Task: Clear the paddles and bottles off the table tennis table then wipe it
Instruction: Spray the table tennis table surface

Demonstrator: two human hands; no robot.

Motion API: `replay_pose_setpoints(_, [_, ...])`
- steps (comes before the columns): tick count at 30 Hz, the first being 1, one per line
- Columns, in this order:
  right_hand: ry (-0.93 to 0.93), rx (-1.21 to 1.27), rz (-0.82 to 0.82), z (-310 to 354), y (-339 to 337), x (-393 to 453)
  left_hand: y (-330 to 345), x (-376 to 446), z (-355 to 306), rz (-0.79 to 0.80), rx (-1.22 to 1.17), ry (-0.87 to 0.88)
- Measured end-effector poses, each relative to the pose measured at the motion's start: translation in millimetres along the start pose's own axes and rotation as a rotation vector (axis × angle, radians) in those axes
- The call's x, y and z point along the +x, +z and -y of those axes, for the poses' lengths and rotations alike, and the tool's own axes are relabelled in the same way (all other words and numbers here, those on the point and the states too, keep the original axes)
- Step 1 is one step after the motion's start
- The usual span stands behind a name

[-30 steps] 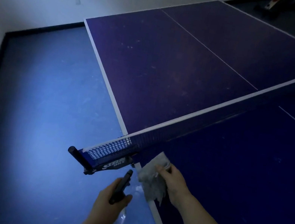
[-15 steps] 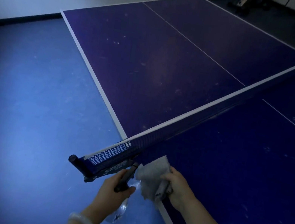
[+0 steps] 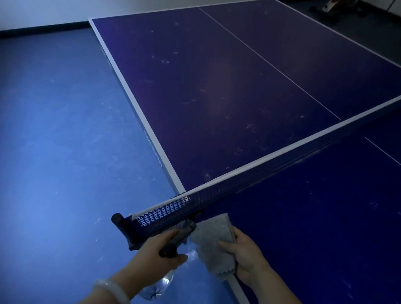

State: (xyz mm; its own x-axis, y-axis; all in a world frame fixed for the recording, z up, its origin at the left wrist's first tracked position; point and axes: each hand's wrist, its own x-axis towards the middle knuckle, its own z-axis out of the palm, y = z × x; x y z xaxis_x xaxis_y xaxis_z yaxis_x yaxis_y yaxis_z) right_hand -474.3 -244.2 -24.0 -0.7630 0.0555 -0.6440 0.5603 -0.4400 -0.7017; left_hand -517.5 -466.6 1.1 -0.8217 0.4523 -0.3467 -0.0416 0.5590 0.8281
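The big blue table [image 3: 230, 98] is showing no paddles or bottles on the part we can see, so the clearing is looking done. Little white marks are dotting the top, so wiping is still waiting. The net [image 3: 285, 164] is stretching across the middle. The right hand [image 3: 245, 256] is gripping a gray cloth [image 3: 215, 245] at the table's edge. The left hand [image 3: 162, 255] is gripping a spray bottle [image 3: 175, 244] beside the table, pointing at the cloth
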Motion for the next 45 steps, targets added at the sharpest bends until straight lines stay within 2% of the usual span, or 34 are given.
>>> replay_pose_setpoints(3, [0.014,-0.013,0.032,2,3,-2,-3,-2,-3,0.107,0.051,-0.002])
replay_pose_setpoints(9, [0.008,0.004,0.015,8,0,-9,-6,-1,-2,0.198,0.078,-0.049])
replay_pose_setpoints(22, [-0.01,0.059,-0.02,0,3,-25,-4,-10,-10,0.307,0.063,-0.084])
replay_pose_setpoints(26, [-0.021,0.071,-0.032,-1,6,-29,-3,-16,-10,0.441,0.099,-0.096])
replay_pose_setpoints(28, [-0.031,0.073,-0.046,-1,7,-31,-1,-18,-11,0.44,0.11,-0.11])
replay_pose_setpoints(35, [-0.052,0.068,-0.028,-5,7,-43,3,-12,-23,0.267,0.207,-0.097])
replay_pose_setpoints(41, [-0.085,0.065,-0.051,-10,8,-50,6,-8,-41,0.273,0.178,-0.042])
replay_pose_setpoints(45, [-0.103,0.101,-0.076,-9,7,-55,8,-16,-40,0.393,0.256,-0.037])
